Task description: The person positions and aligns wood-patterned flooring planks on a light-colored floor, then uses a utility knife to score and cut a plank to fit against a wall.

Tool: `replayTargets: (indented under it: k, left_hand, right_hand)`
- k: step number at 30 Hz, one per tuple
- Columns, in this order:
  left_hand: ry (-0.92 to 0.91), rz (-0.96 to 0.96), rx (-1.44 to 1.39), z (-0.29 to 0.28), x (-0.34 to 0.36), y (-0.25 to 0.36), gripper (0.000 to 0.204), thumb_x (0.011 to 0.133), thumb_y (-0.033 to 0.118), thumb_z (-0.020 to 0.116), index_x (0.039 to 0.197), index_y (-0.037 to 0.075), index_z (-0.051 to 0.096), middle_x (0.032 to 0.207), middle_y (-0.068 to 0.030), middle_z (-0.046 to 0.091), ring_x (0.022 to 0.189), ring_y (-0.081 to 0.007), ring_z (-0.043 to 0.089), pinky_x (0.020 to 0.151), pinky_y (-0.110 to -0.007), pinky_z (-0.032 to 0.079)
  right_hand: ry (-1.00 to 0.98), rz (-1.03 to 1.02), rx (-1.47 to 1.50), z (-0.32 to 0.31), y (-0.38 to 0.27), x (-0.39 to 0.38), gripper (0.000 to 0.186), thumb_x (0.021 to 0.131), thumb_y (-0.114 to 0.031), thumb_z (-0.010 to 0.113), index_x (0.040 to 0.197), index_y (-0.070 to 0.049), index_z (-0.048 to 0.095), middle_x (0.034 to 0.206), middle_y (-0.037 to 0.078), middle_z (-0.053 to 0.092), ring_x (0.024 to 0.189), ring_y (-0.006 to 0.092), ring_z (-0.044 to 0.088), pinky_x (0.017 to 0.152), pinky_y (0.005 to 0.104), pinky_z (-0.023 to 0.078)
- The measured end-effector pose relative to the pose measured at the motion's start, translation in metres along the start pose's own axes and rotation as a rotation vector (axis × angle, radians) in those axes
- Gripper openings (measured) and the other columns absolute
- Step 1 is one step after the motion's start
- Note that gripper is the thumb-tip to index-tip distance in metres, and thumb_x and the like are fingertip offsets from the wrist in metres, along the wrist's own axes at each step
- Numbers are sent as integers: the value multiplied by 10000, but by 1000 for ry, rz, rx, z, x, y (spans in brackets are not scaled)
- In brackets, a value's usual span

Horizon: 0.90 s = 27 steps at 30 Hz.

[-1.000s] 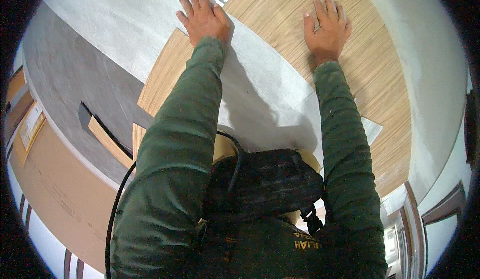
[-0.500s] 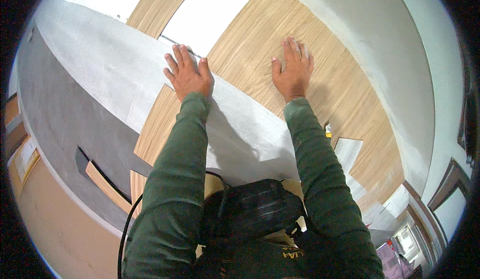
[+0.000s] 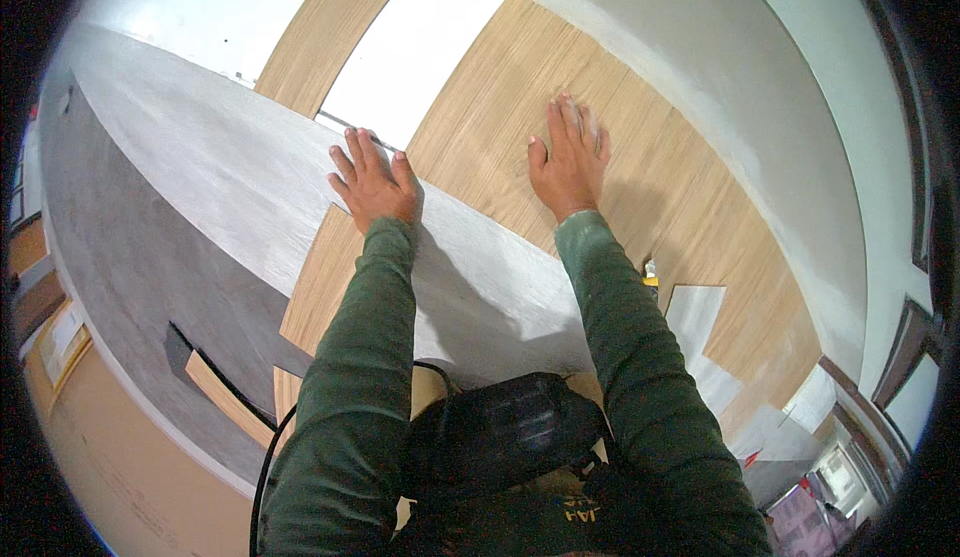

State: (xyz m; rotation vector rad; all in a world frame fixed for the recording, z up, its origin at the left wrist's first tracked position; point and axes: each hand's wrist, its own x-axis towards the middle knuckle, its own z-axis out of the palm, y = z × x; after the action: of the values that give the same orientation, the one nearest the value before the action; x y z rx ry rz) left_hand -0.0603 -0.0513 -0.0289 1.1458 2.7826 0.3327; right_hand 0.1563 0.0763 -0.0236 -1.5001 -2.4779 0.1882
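My left hand [image 3: 378, 180] lies flat with spread fingers on a pale grey-white surface [image 3: 300, 169], its fingertips by a thin dark strip edge. To its right, wood-look flooring planks [image 3: 510, 97] are laid side by side, and my right hand [image 3: 570, 160] rests palm down on them, fingers stretched out. Neither hand holds anything. A bare white patch [image 3: 410, 52] lies between those planks and a single wood-look plank [image 3: 325, 42] at the far left. Under my left forearm, partly hidden, is a loose piece of plank [image 3: 325, 272].
A small yellow-and-metal tool [image 3: 651, 275] lies beside my right forearm, near a pale grey offcut [image 3: 693, 312]. At left, a narrow plank strip [image 3: 225, 392] lies on dark grey floor [image 3: 150, 227], with brown cardboard [image 3: 120, 447] beyond. A pale wall [image 3: 800, 127] curves along the right.
The view has shifted, so both hands sit lower in the picture. My right hand has slid slightly left over the planks; my left hand stays close to the strip edge.
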Motion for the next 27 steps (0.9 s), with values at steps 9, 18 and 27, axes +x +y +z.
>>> replayTargets:
  k: [9, 18, 27]
  left_hand:
    - [-35, -51, -40, -8, 6, -7, 637, 953, 305, 367, 1535, 64, 271, 1628, -116, 188, 1508, -371, 58, 1207, -552, 24]
    - [-134, -86, -70, -15, -2, -11, 592, 960, 302, 391, 1497, 58, 342, 1607, -147, 234, 1489, -429, 118, 1174, -618, 72]
    - [-300, -93, -75, -15, 8, -9, 569, 979, 346, 363, 1489, 95, 379, 1614, -106, 230, 1482, -428, 137, 1171, -617, 62]
  right_hand:
    - [-121, -53, 24, 4, -46, 33, 638, 874, -316, 603, 1423, -43, 427, 1516, 137, 372, 1370, 388, 323, 1131, 596, 193]
    - [-198, -162, 116, 38, -93, 73, 645, 960, -336, 507, 1504, -44, 320, 1591, 172, 255, 1480, 413, 165, 1169, 603, 123]
    - [-241, -143, 17, 40, -92, 84, 601, 968, -346, 432, 1469, -17, 385, 1589, 179, 268, 1472, 434, 181, 1169, 621, 68]
